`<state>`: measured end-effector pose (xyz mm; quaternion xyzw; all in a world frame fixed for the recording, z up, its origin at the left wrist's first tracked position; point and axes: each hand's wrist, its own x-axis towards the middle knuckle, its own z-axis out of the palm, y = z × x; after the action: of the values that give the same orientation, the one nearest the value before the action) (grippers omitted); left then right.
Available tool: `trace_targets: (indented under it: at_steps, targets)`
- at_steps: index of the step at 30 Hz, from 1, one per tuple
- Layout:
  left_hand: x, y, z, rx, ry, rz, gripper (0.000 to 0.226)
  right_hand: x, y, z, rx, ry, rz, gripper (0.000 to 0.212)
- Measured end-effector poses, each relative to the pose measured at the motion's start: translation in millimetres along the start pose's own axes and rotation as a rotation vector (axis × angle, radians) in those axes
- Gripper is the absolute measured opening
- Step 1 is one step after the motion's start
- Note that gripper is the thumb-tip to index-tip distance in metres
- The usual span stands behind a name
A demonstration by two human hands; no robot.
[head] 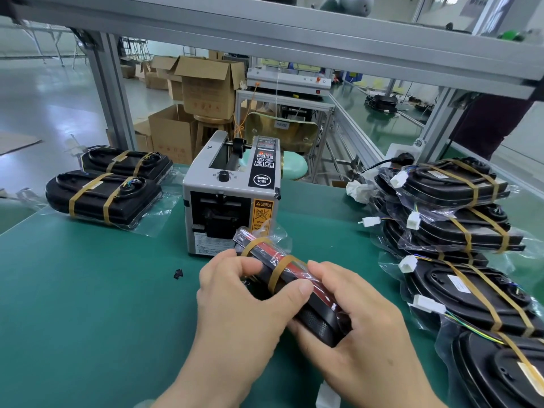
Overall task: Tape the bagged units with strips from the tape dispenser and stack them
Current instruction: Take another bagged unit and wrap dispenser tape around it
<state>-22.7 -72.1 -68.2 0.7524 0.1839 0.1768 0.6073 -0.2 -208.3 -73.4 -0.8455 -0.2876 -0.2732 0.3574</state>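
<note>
Two strips [279,272] already band the unit [319,322]. It is held on edge just above the counter [88,290], right in front of the dispenser [229,195].

Both hands are curled round it. The left hand [235,304] grips the middle with its thumb pressed on the nearer strip. The right hand [362,328] cups the near end from below.

Step, as I read it: smoothing down the second strip, so taping on this one is about finished.

Next: lay it flat and stack it. Two taped units [100,195] sit far left, one behind the other. The big pile [459,219] on the right also wears tape, so I can't tell which side is the done stack. Left looks likelier.

The move needs the loose bag tail kept off the dispenser. Can't tell if a fresh strip waits in the slot.
</note>
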Motion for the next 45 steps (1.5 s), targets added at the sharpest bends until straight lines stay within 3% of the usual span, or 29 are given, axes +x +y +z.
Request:
trace_targets:
  at_steps: [5,8,13,17,19,22,25,27,29,32,33,34,38,42,45]
  targets:
    - [22,2,-4,-0.298,-0.125,-0.140,0.065,0,2,-2,0.003,-0.023,0.003,0.062]
    - [30,6,-9,-0.332,-0.151,-0.125,0.035,2,2,-2,0.022,-0.020,0.003,0.062]
    - [22,1,-9,0.091,-0.080,0.143,0.034,2,3,-2,0.040,-0.001,-0.006,0.061]
    - [22,5,-9,0.293,-0.180,0.341,0.046,3,6,-5,0.105,-0.014,0.030,0.060]
    - [29,9,-12,0.348,-0.274,0.505,0.042,3,7,-10,0.154,-0.029,0.051,0.059]
    - [43,19,-19,0.470,-0.559,0.655,0.052,3,11,-18,0.284,-0.108,0.096,0.074]
    - [52,22,-21,0.419,-0.601,0.759,0.043,3,14,-22,0.433,-0.163,0.118,0.089]
    - [52,21,-21,0.331,-0.565,0.733,0.040,5,15,-26,0.482,-0.115,0.135,0.103]
    - [52,14,-21,0.223,-0.478,0.654,0.035,9,17,-35,0.488,0.093,0.102,0.100]
    - [54,2,-25,-0.069,-0.373,0.459,0.023,12,17,-44,0.447,0.462,-0.059,0.040]
    - [55,-1,-26,-0.154,-0.377,0.398,0.028,11,16,-44,0.440,0.463,-0.107,0.025]
    - [56,-5,-26,-0.229,-0.403,0.348,0.034,11,14,-40,0.420,0.404,-0.123,0.023]
    - [57,-18,-18,-0.566,-0.586,0.137,0.059,10,5,-29,0.374,0.087,-0.010,0.053]
    - [59,-29,-13,-0.703,-0.713,-0.005,0.068,11,0,-27,0.267,-0.033,0.046,0.088]
    - [63,-33,-15,-0.693,-0.755,-0.035,0.083,14,-2,-26,0.236,-0.085,0.131,0.095]
